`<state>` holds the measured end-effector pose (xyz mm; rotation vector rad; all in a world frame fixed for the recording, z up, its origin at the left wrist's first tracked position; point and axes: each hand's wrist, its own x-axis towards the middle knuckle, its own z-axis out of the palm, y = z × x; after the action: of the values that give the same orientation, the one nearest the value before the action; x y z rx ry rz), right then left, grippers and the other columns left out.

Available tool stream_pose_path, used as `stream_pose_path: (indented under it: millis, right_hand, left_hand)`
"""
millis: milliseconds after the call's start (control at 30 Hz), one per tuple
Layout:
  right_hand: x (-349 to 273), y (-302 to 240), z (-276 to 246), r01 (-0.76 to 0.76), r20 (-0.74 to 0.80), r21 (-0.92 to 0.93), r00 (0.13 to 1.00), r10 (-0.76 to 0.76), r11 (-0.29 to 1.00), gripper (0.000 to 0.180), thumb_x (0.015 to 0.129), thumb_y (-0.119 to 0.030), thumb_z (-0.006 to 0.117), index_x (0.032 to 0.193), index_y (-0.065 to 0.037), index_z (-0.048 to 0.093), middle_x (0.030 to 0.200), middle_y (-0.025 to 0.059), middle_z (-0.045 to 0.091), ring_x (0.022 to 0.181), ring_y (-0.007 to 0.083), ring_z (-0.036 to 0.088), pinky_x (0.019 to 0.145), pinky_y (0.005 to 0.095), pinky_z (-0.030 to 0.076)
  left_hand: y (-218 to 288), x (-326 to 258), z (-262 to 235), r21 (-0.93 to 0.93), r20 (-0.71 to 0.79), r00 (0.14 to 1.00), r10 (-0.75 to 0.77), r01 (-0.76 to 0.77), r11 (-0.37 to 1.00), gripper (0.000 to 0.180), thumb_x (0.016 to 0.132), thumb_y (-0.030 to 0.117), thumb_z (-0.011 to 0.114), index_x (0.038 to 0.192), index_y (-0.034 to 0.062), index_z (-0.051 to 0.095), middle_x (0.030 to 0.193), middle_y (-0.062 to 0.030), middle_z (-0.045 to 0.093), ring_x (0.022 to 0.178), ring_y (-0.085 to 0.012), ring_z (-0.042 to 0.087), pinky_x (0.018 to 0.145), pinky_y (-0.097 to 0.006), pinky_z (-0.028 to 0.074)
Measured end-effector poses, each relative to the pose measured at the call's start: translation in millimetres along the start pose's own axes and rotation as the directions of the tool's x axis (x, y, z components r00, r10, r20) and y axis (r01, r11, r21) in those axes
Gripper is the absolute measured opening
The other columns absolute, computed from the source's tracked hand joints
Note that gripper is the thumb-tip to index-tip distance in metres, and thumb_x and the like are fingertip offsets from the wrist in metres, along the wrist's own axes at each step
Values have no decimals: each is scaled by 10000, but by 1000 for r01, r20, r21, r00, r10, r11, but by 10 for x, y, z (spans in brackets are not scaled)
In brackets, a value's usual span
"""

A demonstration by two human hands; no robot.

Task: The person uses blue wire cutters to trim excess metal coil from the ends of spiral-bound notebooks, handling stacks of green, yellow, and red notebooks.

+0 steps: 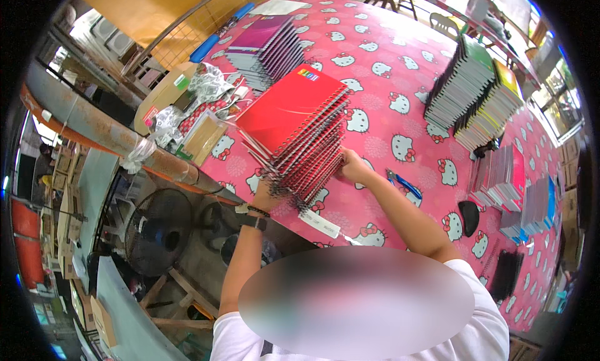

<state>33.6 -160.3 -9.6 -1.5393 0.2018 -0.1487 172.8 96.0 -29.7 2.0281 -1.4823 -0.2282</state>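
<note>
Head view: both hands, left hand (267,195) and right hand (353,168), grip the red notebook stack (299,127) (spiral-bound).

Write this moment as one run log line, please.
left hand: on near edge of red spiral notebook stack | right hand: touching stack's right side | blue-handled pliers: on pink tablecloth, beside right hand

The stack of red spiral notebooks (294,127) has glossy card covers and thin metal wire binding along the edge. The counter (375,86) wears a smooth, faintly shiny pink plastic cloth printed with white cats. The blue-handled pliers (403,186) show matt rubbery grips. Crinkled clear plastic bags (209,83) glint beside a rusty, rough metal pipe (94,127)
</note>
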Motion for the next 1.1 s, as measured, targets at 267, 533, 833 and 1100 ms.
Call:
stream_pose_path:
  millis: [267,533,833,1100]
  right_hand:
    - [-385,232,-681,91,-77,57,993,-87,994,443,719,163,541,1129,-5,564,983,40,647,883,117,579,800,285,475]
    - [-507,119,-751,117,-148,-50,981,-123,992,491,695,171,496,1160,24,555,1103,86,633,1016,134,558,903,277,428]
    - [-523,-1387,-507,695,-681,4,529,-506,719,406,959,-322,440,1204,-16,546,1074,80,625,975,144,569,847,272,426]
    - [-209,-1713,-184,595,-756,-334,294,-585,731,305,960,-257,487,856,6,601,590,98,470,561,118,447,527,307,384]
  left_hand:
    - [543,652,437,-420,29,986,-162,159,893,389,703,27,726,1052,-7,558,926,-108,656,879,-196,622,740,-348,492]
    - [63,800,560,-370,174,966,-191,244,896,313,735,48,618,1036,-14,558,862,-153,643,793,-238,633,680,-369,488]
    - [1760,1349,-388,-862,-451,822,-347,-300,409,678,936,537,319,1354,5,357,1280,-144,491,1155,-228,498,973,-372,409]
    - [2030,1513,-324,-867,-497,713,-495,-381,322,754,877,672,336,1180,-10,446,1160,-150,504,1071,-259,504,928,-427,430]
